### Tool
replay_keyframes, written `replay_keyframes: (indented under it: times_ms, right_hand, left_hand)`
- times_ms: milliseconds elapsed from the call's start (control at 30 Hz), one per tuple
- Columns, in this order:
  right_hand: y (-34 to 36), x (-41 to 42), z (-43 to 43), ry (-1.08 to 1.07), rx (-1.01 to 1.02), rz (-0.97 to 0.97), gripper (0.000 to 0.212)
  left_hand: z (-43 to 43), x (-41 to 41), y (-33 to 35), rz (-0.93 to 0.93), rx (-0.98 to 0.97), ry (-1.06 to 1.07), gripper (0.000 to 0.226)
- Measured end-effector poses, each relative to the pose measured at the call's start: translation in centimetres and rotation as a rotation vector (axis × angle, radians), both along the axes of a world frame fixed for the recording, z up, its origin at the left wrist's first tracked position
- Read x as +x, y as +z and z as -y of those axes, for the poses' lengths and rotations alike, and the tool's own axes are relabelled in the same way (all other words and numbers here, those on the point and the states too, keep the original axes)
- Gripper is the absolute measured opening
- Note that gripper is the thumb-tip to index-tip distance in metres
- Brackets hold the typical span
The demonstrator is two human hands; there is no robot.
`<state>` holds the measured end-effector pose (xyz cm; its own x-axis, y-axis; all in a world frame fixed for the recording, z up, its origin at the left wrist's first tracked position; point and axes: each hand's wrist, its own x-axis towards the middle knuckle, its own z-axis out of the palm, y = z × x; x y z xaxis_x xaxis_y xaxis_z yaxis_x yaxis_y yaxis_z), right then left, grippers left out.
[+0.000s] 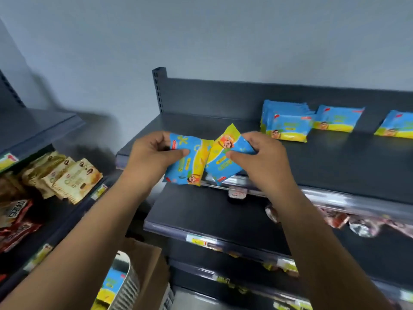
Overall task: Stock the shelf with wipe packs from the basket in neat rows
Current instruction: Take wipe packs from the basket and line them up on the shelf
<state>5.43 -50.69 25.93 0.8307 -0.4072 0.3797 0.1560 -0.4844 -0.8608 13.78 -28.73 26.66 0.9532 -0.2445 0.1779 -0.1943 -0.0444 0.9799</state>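
We stood in a shop, in an aisle of packaged goods. Beyond our left hand (152, 153) and right hand (261, 157) ran a dark metal shelf (335, 164) with a slotted upright (159, 90) at its back corner. Below the right hand, clear rails carried price labels (197, 239). Identical wipe packs (288, 128) stood in rows past that hand; biscuit packs (73, 180) and red snack bags (20, 229) faced out left of the left hand. A basket (127, 262) of stock sat beneath our left forearm.
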Motion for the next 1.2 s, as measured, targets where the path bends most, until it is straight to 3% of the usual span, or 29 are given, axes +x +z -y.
replay_keyframes:
  times_ms: [300, 400, 533, 633, 700, 767, 833, 933, 1200]
  right_hand:
    - [3.7, -0.6, 11.2, -0.241, -0.084, 0.004, 0.013]
    - [4.3, -0.5, 14.5, -0.285, -0.101, -0.013, 0.014]
    - [4.5, -0.5, 18.0, -0.335, -0.148, -0.049, 0.015]
    - [4.6, -0.8, 20.5, -0.370, -0.211, -0.078, 0.015]
    - [4.6, -0.9, 21.9, -0.419, -0.292, -0.116, 0.016]
    - [4.7, -1.0, 23.1, -0.466, -0.353, -0.142, 0.017]
    - [4.8, -1.2, 23.9, -0.494, -0.368, -0.157, 0.017]
    - [5.0, -1.6, 24.8, -0.508, -0.387, -0.189, 0.018]
    - [5.5, -1.1, 24.9, -0.458, -0.451, -0.254, 0.023]
  left_hand:
    - [14.2, 5.4, 4.5, 0.194, 0.087, -0.095, 0.018]
    - [18.5, 6.9, 5.0, 0.292, 0.204, -0.182, 0.021]
    - [23.9, 7.5, 5.1, 0.454, 0.413, -0.331, 0.008]
    - [27.7, 7.6, 4.8, 0.649, 0.572, -0.405, 0.030]
    - [29.6, 7.9, 4.2, 0.692, 0.628, -0.449, 0.014]
    - [31.4, 8.1, 3.4, 0.763, 0.698, -0.472, 0.023]
    - [32.8, 8.2, 2.8, 0.856, 0.768, -0.487, 0.013]
    - [34.3, 8.3, 2.5, 1.031, 0.888, -0.428, 0.033]
    - [35.0, 8.7, 1.1, 1.245, 0.797, -0.333, 0.033]
